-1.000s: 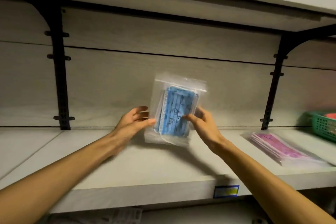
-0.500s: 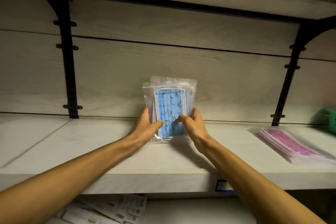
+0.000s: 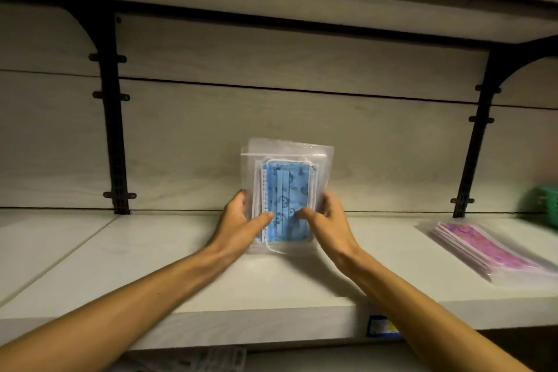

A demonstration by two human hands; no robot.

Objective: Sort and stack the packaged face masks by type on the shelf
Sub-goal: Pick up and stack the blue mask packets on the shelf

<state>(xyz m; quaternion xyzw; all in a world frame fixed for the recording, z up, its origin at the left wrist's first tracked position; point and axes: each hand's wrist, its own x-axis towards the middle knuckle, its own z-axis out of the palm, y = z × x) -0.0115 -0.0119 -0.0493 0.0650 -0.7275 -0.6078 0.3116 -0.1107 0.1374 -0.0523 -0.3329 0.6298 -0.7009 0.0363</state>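
Several clear plastic packets of blue patterned face masks [image 3: 287,199] stand upright as one bundle at the middle of the pale wooden shelf [image 3: 151,275], their lower edge on or just above the board, gripped from both sides: left hand [image 3: 241,220] at nine o'clock, right hand [image 3: 326,220] at three, fingers and thumbs curled round the edges. Placing the blue type seems the step in hand; next, probably lay or square them, well apart from the flat stack of pink packaged masks [image 3: 486,251] at three o'clock.
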